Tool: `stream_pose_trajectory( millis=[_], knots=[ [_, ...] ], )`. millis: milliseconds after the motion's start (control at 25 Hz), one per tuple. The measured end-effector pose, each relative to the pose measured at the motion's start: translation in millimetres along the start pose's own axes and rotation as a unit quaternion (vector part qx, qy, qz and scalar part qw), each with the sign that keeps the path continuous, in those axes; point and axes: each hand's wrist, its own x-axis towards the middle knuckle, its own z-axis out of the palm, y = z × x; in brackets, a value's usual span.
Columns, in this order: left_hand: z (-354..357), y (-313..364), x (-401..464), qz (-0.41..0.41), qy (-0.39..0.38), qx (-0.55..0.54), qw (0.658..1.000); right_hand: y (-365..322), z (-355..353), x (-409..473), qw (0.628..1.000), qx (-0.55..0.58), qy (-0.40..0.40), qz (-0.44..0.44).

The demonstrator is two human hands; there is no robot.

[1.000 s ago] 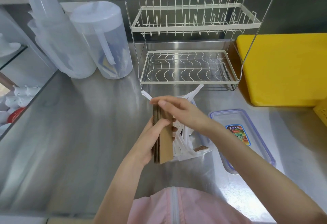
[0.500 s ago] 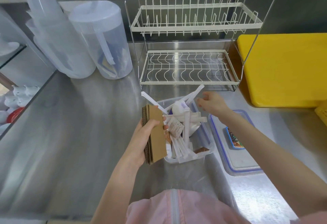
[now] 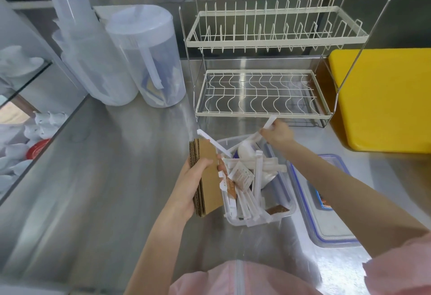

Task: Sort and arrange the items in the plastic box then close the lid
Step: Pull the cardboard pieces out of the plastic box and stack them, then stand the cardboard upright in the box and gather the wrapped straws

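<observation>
A clear plastic box sits on the steel counter, crammed with white plastic clips, small sachets and a white scoop. My left hand grips an upright stack of brown cardboard sleeves at the box's left side. At the far end of the box my right hand pinches a long white clip that sticks up out of it. The box's blue-rimmed lid lies flat to the right, partly hidden by my right forearm.
A white two-tier dish rack stands just behind the box. Translucent pitchers are at the back left, a yellow board at the right. A glass panel edges the counter on the left.
My right hand left the cardboard stack, swung over the box to its far end and took hold of a long white clip. My left hand kept the stack, moving slightly left.
</observation>
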Motion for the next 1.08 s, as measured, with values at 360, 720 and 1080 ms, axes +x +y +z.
stream_pose_trajectory(
  millis=[360,720,1080],
  knots=[
    [-8,0,3,0.018,0.026,-0.016,0.999,-54,9,-23,0.97,-0.019,-0.004,-0.243],
    [-8,-5,-1,0.034,0.041,-0.025,0.998,-4,19,-98,0.943,-0.098,-0.14,-0.284],
    [-3,-13,-6,0.018,0.045,-0.004,0.999,16,-15,-101,0.951,-0.145,-0.017,-0.271]
  ],
)
